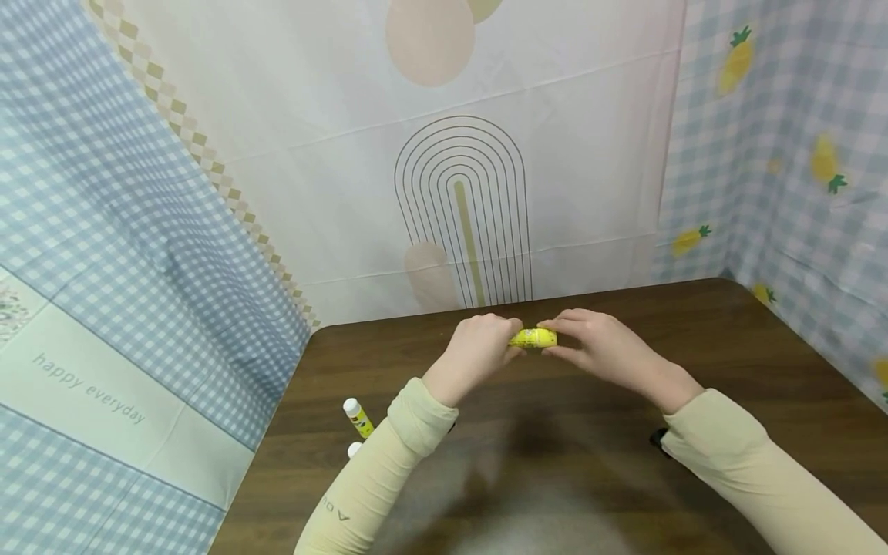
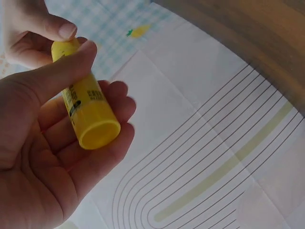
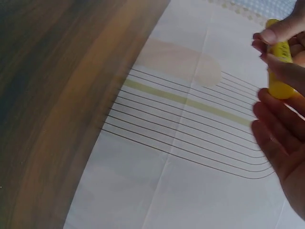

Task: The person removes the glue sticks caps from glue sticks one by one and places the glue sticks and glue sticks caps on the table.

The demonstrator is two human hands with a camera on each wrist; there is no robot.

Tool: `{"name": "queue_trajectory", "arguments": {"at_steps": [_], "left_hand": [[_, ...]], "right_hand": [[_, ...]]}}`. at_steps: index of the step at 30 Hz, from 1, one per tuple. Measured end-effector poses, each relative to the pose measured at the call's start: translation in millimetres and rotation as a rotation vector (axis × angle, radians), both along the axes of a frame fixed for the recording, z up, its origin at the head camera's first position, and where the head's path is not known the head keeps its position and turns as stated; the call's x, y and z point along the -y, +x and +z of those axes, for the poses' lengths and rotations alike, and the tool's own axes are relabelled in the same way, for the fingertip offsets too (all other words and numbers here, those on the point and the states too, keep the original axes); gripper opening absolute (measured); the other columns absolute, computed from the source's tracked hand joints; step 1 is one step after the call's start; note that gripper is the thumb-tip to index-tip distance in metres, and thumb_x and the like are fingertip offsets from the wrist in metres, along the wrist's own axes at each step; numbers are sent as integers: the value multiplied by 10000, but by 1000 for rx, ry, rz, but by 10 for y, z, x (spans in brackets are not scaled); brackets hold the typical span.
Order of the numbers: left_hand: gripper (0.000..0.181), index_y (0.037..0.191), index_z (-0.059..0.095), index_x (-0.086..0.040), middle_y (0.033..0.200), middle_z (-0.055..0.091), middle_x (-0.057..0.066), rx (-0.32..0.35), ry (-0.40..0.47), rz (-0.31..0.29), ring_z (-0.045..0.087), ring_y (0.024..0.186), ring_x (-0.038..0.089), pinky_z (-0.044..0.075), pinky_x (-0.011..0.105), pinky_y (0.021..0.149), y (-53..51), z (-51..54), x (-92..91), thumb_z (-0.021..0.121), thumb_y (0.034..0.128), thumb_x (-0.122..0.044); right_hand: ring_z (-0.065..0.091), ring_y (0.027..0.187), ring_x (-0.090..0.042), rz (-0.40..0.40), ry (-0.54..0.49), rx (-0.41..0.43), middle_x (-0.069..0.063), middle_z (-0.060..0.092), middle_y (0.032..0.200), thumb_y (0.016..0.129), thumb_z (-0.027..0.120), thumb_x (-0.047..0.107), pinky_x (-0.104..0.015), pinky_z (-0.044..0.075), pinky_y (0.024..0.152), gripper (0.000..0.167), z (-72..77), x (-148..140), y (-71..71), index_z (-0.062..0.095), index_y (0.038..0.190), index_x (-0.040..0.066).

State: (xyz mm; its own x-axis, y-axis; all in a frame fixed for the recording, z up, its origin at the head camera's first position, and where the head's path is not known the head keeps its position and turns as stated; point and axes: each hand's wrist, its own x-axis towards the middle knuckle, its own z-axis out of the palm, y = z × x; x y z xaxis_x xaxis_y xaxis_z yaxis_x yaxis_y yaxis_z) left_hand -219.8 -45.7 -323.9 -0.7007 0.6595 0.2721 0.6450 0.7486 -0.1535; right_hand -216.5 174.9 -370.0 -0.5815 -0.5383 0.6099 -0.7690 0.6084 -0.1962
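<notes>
A yellow glue stick [image 2: 88, 102] with printing on its side is held up between both hands, above the far part of the table. My left hand [image 1: 483, 343] grips one end, its thumb laid over the barrel and its fingers beneath, as the left wrist view shows. At the other end, my right hand [image 1: 600, 344] pinches the tube between thumb and fingers. The tube's round yellow end [image 2: 100, 136] faces the left wrist camera. Seen from the right wrist, the glue stick [image 3: 280, 62] lies partly behind the fingers.
A second glue stick [image 1: 358, 418] with a white cap lies on the brown wooden table [image 1: 312, 462] at the left. Beside it, another white cap [image 1: 354, 449] shows, mostly hidden by the left sleeve. A printed white cloth [image 1: 333, 193] hangs behind the table.
</notes>
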Motion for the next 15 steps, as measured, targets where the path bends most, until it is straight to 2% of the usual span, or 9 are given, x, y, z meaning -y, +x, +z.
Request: {"name": "queue_trajectory", "arguments": {"at_steps": [4,8,11,15], "left_hand": [[246,925,712,-159,795,707,-59,-12,-4,4,670,688,142,517,294,545,1,-35,5,822,840,-363],[242,915,710,-169,799,709,-62,-24,7,-3,675,700,146,518,299,550,-1,-50,8,827,832,-363],[232,908,711,-174,801,711,-65,-18,15,-9,674,704,146,515,299,554,2,-46,9,825,835,-362],[216,906,722,-170,797,712,-63,0,26,-20,670,695,142,512,295,552,9,-34,14,822,842,-351]], "right_hand": [[614,801,-95,-39,43,170,-21,702,1054,900,784,262,-327,532,701,485,25,2,18,660,1315,45],[613,841,-76,-46,57,237,13,695,1055,944,732,290,-345,531,733,352,37,1,26,702,1222,75],[615,831,-73,-32,46,215,35,687,1013,931,749,247,-337,532,719,262,28,4,26,723,1135,85],[631,782,-91,6,9,90,18,690,970,871,803,162,-308,536,667,280,-14,4,18,733,1118,49]]}}
